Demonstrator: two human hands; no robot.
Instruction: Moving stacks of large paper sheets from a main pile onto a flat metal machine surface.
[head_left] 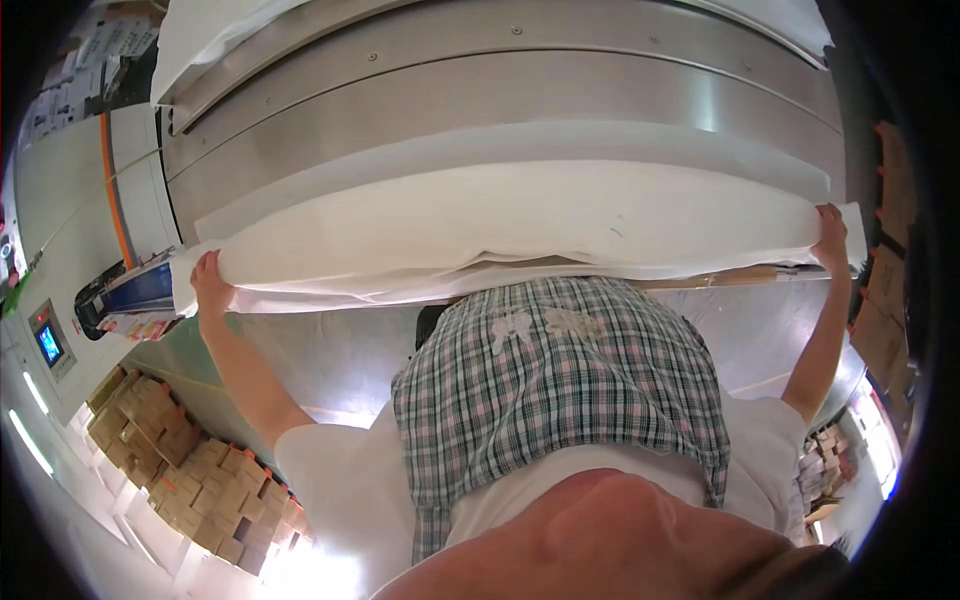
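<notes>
A long white cloth (520, 205) stretches across the front of a steel machine surface (600, 95), its near edge wavy and slightly bunched in front of my apron. At its left end my left hand (212, 285) has its fingers closed over the edge. My right hand (830, 238) grips the opposite end, arm spread wide. Both thumbs are mostly hidden. The cloth lies fairly smooth between the hands, with a small dark mark right of its middle. Beneath the near edge, more white folds show.
On the left stands a pale machine cabinet with an orange stripe (117, 190) and a small control screen (48, 343). Cardboard boxes (205, 480) are stacked at lower left, with more brown cartons (885, 300) along the right. A cardboard strip (735, 277) shows under the cloth.
</notes>
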